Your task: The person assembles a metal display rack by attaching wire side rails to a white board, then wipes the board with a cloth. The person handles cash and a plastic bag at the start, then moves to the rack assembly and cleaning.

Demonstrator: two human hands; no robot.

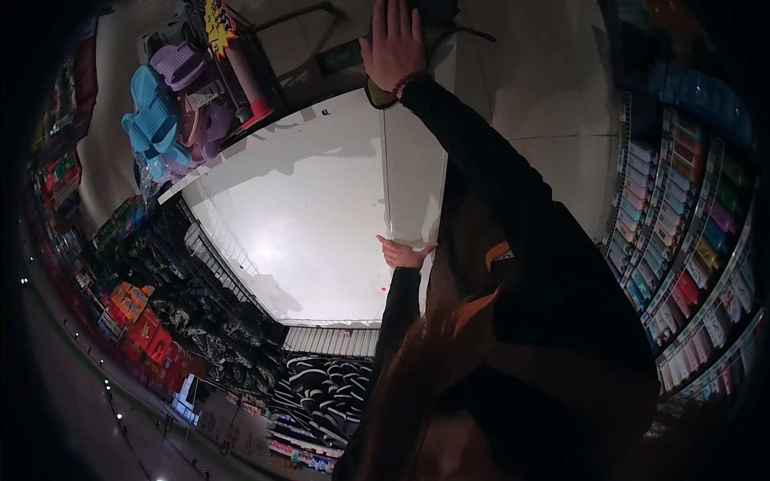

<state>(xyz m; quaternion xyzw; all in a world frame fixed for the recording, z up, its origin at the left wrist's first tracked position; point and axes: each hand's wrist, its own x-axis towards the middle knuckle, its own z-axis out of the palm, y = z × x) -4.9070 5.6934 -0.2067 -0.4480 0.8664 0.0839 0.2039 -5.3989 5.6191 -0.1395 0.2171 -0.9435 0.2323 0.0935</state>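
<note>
A large white panel (297,208) fills the middle of the view, with a narrower white strip (415,176) along its right side. My left hand (405,255) lies across that strip, thumb stretched to its right edge and index finger pointing left over the seam. The other fingers partly curl at the seam. Farther up, my right hand (395,48) is flat with fingers stretched out, beyond the strip's far end. A red bead bracelet (407,82) circles its wrist. Under that wrist shows the olive edge of a dark object (380,94); what it is, I cannot tell.
Blue slippers (152,112) and purple slippers (178,66) hang at the far left beside a rack. Shelves of packaged goods (682,240) stand on the right. Black-and-white striped items (325,393) and dark bundled goods (200,321) fill the near left. Pale floor tiles (545,72) lie beyond.
</note>
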